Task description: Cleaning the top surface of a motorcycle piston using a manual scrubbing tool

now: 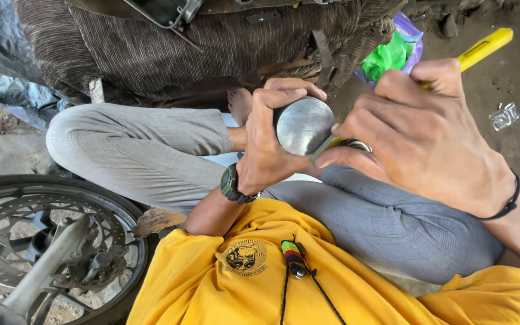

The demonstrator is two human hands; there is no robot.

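Yellow shirt (356, 283) below; motorcycle wheel (49, 241) beside left hand (266, 141) gripping piston (304, 125).

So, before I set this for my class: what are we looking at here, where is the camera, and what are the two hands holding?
There is no machine: a person sits cross-legged on dirt ground, and the one camera sits on their head, looking down. The left hand grips a round, shiny grey metal cylinder. The right hand holds a yellow-handled tool, its tip at the cylinder's edge. A motorcycle wheel with brake disc lies at lower left, and a small clear plastic piece lies on the ground at right.
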